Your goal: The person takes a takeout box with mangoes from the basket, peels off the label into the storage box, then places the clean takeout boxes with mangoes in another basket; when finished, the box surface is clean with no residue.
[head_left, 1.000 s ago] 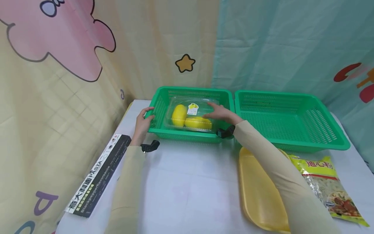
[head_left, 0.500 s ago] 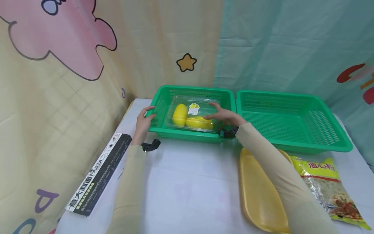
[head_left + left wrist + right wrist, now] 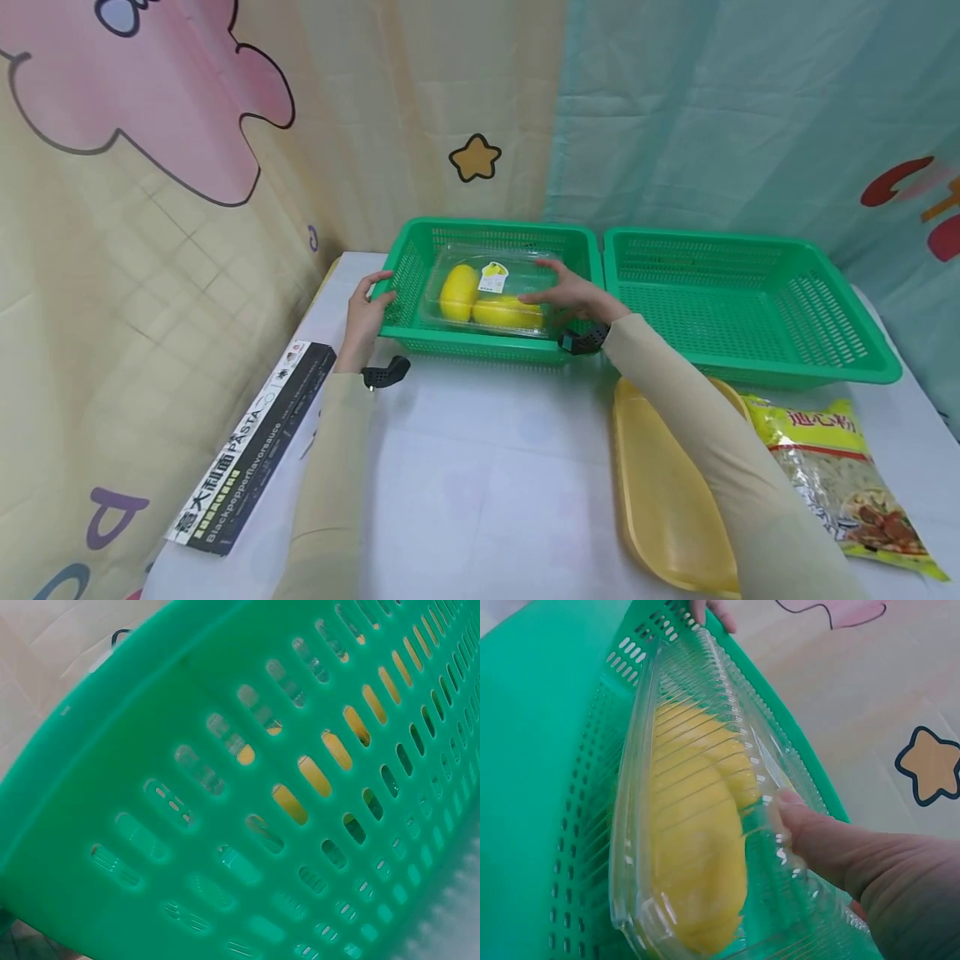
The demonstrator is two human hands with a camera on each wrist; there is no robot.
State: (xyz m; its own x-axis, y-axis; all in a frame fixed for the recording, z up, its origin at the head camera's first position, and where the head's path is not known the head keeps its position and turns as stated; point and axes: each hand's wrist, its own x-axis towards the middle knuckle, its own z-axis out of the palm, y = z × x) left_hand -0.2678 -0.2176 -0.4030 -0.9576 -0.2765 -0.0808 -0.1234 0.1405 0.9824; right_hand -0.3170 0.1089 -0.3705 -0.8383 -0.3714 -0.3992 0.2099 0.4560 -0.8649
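Note:
A clear plastic clamshell box (image 3: pixel 517 285) with a small fruit label lies in the left green basket (image 3: pixel 480 342). Inside the box are yellow mango-like fruits (image 3: pixel 459 293). My left hand (image 3: pixel 364 317) grips the basket's left rim, thumb on the inner side. At the box's right end my right hand (image 3: pixel 576 296) holds it, thumb and forefinger spread apart over the lid. The right wrist view shows the thumb (image 3: pixel 817 832) against the clear lid; the other fingers are mostly hidden. Only the basket's slotted wall (image 3: pixel 225 787) fills the left wrist view, with yellow showing through.
A second green basket (image 3: pixel 697 317) stands to the right. In front of it are a yellow tray (image 3: pixel 667 500), partly under my right sleeve, and a macaroni bag (image 3: pixel 847 483). A long black-and-white pasta box (image 3: pixel 255 450) lies at the left. Printed curtains (image 3: pixel 420 108) hang behind.
Both hands keep their places on the basket and the box. The view shifts slightly with the head; nothing else has visibly moved.

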